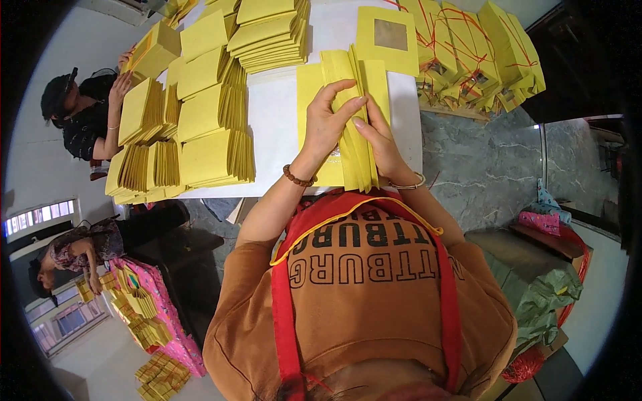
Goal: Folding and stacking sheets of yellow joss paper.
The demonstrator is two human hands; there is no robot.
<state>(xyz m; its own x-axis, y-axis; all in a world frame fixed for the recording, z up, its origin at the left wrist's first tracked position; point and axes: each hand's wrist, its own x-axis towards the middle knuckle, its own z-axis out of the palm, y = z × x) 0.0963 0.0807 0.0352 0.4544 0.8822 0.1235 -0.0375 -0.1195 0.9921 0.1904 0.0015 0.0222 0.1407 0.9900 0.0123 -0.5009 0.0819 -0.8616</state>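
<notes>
Directly in front of me stands a narrow bundle of folded yellow paper (358, 157), its long edges facing up. My left hand (326, 120) is closed on it from the left, index finger and thumb curled over the top edges. From the right, my right hand (382, 144) grips the same bundle, with its thumb against the folds and the fingers behind. Under the bundle lies a flat yellow sheet (309, 87), showing on both sides of it. Just beyond, a yellow piece with a square grey window (390, 35) lies flat.
Stacks of folded yellow paper (214, 110) fill the white table's (267, 107) left side. At the far right are yellow bundles tied with red string (461, 47). One person (87, 110) handles yellow paper at the left; another (80, 250) stands by a pink-covered table (175, 321).
</notes>
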